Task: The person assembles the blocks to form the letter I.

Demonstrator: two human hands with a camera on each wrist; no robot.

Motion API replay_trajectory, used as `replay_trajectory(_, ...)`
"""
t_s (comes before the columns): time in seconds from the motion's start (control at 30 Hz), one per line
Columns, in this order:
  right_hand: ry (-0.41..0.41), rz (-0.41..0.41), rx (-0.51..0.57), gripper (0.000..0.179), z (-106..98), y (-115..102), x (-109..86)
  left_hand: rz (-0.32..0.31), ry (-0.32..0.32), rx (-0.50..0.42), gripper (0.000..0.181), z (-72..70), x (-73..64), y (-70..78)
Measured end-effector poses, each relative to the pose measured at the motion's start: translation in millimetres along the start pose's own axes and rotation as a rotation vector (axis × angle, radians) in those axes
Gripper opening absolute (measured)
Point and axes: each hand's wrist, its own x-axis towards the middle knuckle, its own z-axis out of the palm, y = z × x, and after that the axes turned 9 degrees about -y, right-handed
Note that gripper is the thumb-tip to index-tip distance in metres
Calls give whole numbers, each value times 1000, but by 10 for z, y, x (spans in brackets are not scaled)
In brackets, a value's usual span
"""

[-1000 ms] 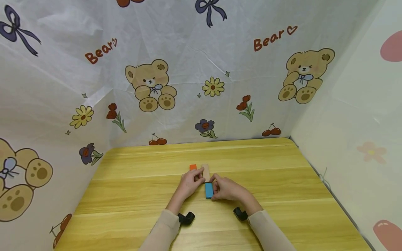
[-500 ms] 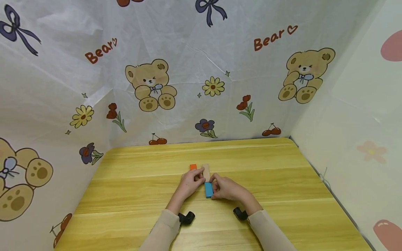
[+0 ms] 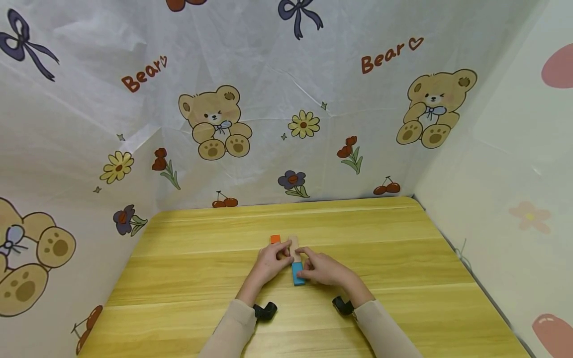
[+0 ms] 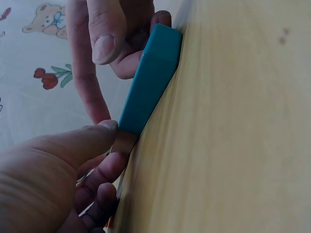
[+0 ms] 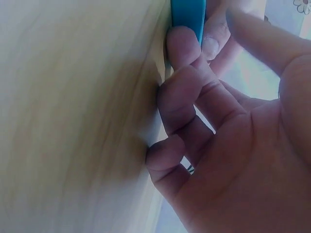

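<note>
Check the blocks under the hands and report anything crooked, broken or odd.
Nothing stands out. The blue block, tan block and orange block lie flat on the table, undamaged. The left hand and right hand meet at the blue and tan blocks' junction.

L hand [image 3: 267, 263] and R hand [image 3: 323, 269] meet at blue block [image 3: 297, 274] on wood table [image 3: 188, 258]. Tan block [image 3: 293, 244] and orange block [image 3: 275, 239] lie just beyond, side by side.
</note>
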Motion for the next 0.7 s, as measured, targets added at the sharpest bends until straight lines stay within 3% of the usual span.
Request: replay_trajectory(0.7,43,27,-81,65,45,12,27,13,-37,-11,50,-7,-4,-19)
